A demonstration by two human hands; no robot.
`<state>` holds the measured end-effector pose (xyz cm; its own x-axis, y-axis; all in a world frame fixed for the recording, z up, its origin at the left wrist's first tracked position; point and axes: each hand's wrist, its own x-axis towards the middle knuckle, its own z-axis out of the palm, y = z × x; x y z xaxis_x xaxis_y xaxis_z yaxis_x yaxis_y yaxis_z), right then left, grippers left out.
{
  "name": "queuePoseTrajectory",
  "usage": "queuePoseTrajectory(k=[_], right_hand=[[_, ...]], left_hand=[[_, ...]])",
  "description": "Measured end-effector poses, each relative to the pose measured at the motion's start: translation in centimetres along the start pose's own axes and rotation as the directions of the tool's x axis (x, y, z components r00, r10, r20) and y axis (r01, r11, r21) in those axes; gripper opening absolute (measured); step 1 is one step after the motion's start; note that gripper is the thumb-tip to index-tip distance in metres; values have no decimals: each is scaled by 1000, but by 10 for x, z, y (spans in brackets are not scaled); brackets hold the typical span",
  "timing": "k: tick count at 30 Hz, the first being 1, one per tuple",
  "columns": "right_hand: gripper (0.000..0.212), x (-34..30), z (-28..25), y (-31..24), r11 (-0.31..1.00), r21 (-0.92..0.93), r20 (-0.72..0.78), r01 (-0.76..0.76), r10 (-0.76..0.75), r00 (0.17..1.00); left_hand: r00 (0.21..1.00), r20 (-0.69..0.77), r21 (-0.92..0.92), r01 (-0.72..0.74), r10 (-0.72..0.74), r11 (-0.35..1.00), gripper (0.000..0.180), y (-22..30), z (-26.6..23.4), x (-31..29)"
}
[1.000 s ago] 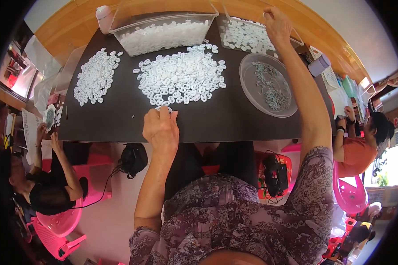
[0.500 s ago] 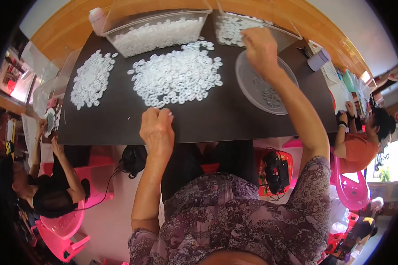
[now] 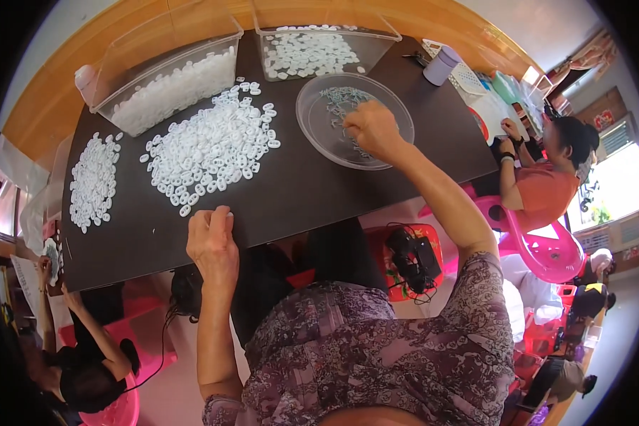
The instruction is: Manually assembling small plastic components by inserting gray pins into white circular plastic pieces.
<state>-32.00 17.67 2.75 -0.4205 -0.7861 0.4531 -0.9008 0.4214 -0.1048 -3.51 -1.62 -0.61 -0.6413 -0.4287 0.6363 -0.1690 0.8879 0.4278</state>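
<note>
My left hand [image 3: 213, 241] rests at the front edge of the dark table, its fingers curled closed; whatever they may hold is hidden. Just beyond it lies a large pile of small white oval plastic pieces with holes [image 3: 209, 145]. My right hand [image 3: 376, 131] is over a round clear plastic tray [image 3: 311, 135], fingers pinched together; anything between them is too small to make out. Small thin grey metal pieces [image 3: 339, 101] lie scattered in that tray, some partly covered by the hand.
A smaller pile of white pieces [image 3: 94, 181] lies at the left. Behind stand two clear bins, a left one [image 3: 170, 92] and a right one [image 3: 312, 53], holding more. A lilac cup [image 3: 441, 65] is at the back right. Co-workers sit left and right [image 3: 543, 177].
My right hand has come down from near the right bin to over the round tray. The view has turned right, shifting the table leftward. My left hand stays by the front edge.
</note>
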Motion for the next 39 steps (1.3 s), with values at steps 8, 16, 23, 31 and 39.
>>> queuePoseTrajectory(k=[8,16,23,31,39], right_hand=[[5,-1,13,0,991,-105,52,81,-76,996],[5,-2,15,-2,1000,-15,18,8,-7,1000],[9,6,31,-19,998,33,44,62,-64,997],[8,13,32,-20,995,55,129,80,-87,988],[2,8,26,-21,993,111,0,30,-30,1000]], left_hand=[[999,-27,-89,26,-29,996,18,6,0,-2],[997,-22,-169,74,-79,983,16,6,-3,-3],[927,125,-523,365,-354,770,10,4,-10,-6],[758,373,-811,547,-536,209,15,7,-10,-2],[977,35,-365,206,-208,908,12,-3,1,-4]])
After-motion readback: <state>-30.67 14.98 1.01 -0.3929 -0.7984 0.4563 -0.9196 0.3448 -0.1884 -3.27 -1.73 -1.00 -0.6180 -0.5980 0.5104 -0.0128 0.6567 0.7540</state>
